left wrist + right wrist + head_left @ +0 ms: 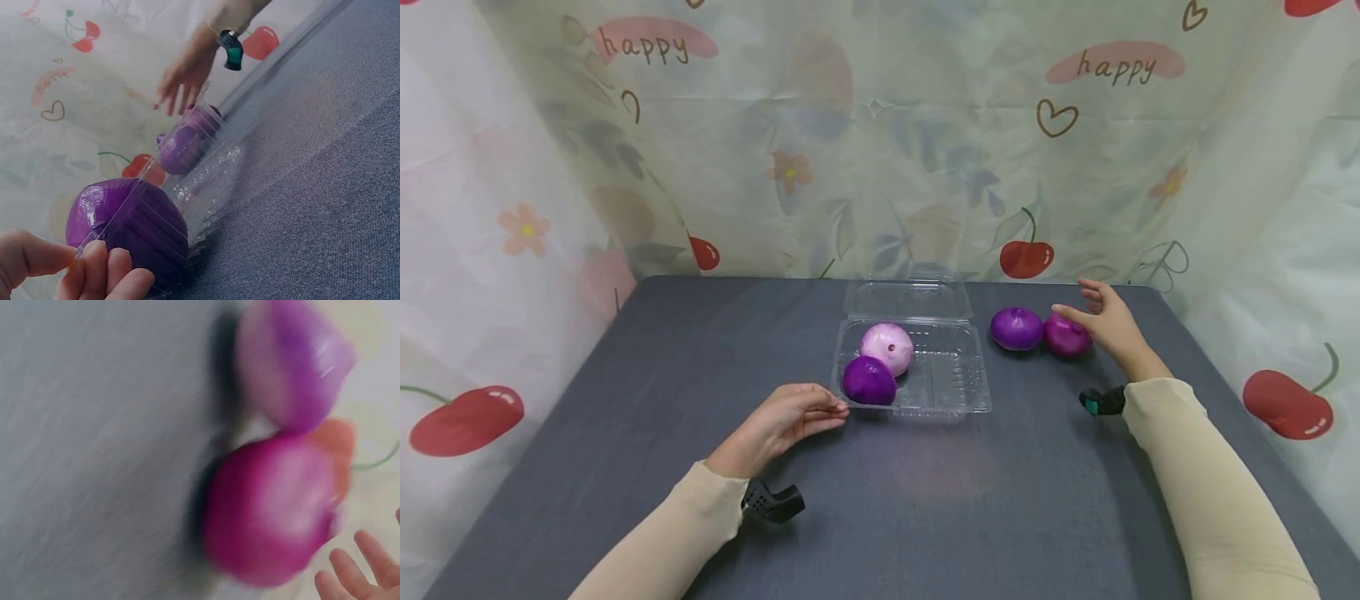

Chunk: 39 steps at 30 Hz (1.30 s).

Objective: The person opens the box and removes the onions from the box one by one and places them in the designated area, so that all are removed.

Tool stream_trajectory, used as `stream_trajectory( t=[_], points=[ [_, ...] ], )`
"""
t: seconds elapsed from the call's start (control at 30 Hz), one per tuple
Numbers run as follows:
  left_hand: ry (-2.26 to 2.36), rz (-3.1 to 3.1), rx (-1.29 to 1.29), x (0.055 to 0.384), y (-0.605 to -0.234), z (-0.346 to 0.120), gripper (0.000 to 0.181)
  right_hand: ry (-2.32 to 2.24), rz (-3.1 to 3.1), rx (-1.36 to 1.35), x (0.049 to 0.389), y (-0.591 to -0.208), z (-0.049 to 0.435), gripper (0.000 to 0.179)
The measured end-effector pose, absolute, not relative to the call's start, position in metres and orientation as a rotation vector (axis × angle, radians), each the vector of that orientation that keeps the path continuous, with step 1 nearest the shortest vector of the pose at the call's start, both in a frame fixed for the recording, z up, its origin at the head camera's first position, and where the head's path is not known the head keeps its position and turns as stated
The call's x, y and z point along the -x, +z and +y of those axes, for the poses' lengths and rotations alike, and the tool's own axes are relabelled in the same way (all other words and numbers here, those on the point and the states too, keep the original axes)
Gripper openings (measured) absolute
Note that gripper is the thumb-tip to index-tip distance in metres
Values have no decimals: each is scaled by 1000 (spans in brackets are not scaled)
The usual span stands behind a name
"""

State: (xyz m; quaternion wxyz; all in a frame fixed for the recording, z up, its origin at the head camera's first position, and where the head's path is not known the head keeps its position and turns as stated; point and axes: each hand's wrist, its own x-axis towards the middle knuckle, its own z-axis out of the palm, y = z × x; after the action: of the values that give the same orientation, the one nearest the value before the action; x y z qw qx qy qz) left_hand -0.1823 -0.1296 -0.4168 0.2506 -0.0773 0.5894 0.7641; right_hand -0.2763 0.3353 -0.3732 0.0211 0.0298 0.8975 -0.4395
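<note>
A clear plastic clamshell box (947, 367) lies with its lid (910, 302) folded back. Its left half holds a pale purple onion (886, 346) and a deep purple onion (869, 382). My left hand (793, 417) pinches the box's near left rim between thumb and fingers, beside the deep purple onion (134, 225) in the left wrist view. Over to the right, my right hand (1112, 329) is at a magenta onion (1066, 337), its fingers spread and gripping nothing. Another purple onion (1017, 329) sits against that one's left side, blurred in the right wrist view.
The dark grey table (700, 350) runs back to a printed curtain (880, 183) with cherries, flowers and lettering. Curtains also hang on both sides. Each wrist carries a black camera mount (773, 502).
</note>
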Motion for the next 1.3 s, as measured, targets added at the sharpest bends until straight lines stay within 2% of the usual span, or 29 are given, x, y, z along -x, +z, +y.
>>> stream_trajectory(
  t=[0.13, 0.4, 0.73, 1.07, 1.3],
  points=[
    [2078, 1606, 224, 182, -416, -130, 11, -1466, 2809, 5, 273, -355, 315, 91],
    [2085, 1599, 210, 181, -417, -131, 17, -1765, 2812, 401, 256, -335, 248, 70],
    [2079, 1606, 201, 181, -417, -130, 16, -1759, 2645, 878, 225, -347, 174, 64],
    [2065, 1624, 217, 182, -417, -130, 14, -1532, 2571, 995, 211, -372, 135, 65],
    [2060, 1635, 218, 182, -417, -129, 12, -1435, 2500, 965, 212, -383, 122, 64]
  ],
)
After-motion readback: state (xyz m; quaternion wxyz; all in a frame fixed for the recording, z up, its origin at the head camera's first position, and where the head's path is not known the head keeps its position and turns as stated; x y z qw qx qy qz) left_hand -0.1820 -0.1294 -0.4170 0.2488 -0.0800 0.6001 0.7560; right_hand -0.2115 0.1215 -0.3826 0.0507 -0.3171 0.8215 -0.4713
